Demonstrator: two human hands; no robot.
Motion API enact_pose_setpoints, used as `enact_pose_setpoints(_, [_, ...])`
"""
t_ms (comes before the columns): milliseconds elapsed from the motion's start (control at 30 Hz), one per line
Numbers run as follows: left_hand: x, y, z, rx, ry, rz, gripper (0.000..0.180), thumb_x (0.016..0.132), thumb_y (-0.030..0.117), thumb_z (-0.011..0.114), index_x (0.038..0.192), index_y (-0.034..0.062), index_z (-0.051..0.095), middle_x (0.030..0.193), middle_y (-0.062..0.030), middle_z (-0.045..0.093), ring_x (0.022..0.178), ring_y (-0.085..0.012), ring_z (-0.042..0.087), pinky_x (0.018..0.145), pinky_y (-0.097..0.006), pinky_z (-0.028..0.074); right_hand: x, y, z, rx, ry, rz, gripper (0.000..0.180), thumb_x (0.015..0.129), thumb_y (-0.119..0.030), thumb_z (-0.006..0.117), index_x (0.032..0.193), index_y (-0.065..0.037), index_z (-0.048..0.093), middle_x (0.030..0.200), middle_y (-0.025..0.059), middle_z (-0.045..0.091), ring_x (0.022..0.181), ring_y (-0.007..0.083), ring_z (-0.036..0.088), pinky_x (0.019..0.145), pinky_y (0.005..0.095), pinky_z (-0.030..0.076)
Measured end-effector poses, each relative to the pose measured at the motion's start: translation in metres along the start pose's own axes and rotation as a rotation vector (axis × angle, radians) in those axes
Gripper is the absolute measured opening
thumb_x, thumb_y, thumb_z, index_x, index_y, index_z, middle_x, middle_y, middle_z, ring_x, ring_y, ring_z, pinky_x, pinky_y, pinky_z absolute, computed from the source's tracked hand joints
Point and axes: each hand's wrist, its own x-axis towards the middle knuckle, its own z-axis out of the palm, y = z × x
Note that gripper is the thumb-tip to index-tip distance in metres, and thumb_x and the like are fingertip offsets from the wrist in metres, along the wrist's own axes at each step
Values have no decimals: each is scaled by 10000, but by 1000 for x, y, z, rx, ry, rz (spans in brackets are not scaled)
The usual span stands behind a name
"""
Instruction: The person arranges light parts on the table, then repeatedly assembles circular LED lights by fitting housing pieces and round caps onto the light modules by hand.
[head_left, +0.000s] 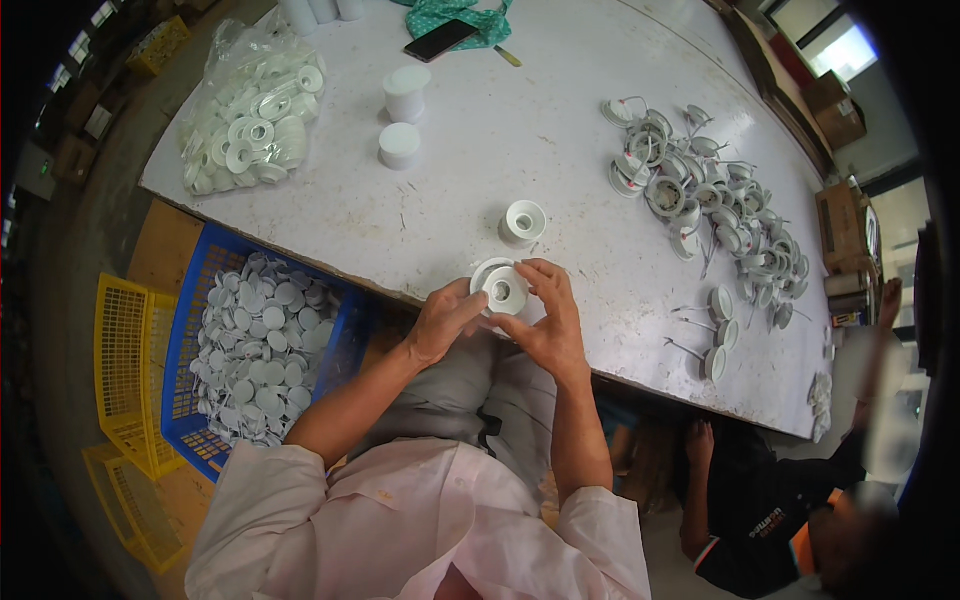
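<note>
Just over the table's near edge, both my hands grip a white round lamp-housing-like part [503,284] with a wide rim and a ringed hole in its middle. My left hand [440,322] pinches its left side, thumb over the rim. On the right side, the fingers and thumb of my right hand [550,325] curl round it. A similar white cup-shaped part [524,222] stands a little beyond, hole upward. Farther back are two short stacks of white discs, a nearer one [400,146] and a taller one [405,96].
Wired round white parts [715,200] lie heaped on the table's right. A clear bag [255,120] of white rings sits at left. Below it, a blue crate [185,345] holds white discs beside yellow crates [130,370]. A phone [440,40] lies behind. Another person [760,510] is at right.
</note>
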Motion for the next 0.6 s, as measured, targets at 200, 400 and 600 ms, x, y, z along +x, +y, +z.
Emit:
enact_pose_setpoints(200, [-3, 1, 3, 36, 57, 34, 318, 880, 234, 612, 1077, -16, 597, 754, 11, 548, 611, -51, 452, 529, -205, 356, -2, -3, 6, 60, -70, 97, 693, 656, -139, 819, 1280, -47, 532, 1231, 146, 510, 1120, 292, 516, 904, 372, 478])
enact_pose_setpoints(400, [-5, 1, 5, 165, 54, 57, 341, 868, 218, 616, 1116, -15, 588, 804, -6, 585, 668, -37, 487, 574, -206, 403, -20, 19, 15, 335, 77, 328, 474, 779, -91, 704, 1229, -17, 572, 1065, 75, 585, 861, 134, 558, 724, 263, 465])
enact_pose_setpoints(600, [-4, 4, 16, 392, 142, 103, 272, 853, 119, 560, 1069, -39, 603, 792, -36, 617, 628, -64, 509, 570, -227, 436, -23, 24, 28, 346, 154, 381, 286, 889, -89, 601, 1163, -6, 603, 749, 0, 606, 589, 24, 488, 534, 181, 412])
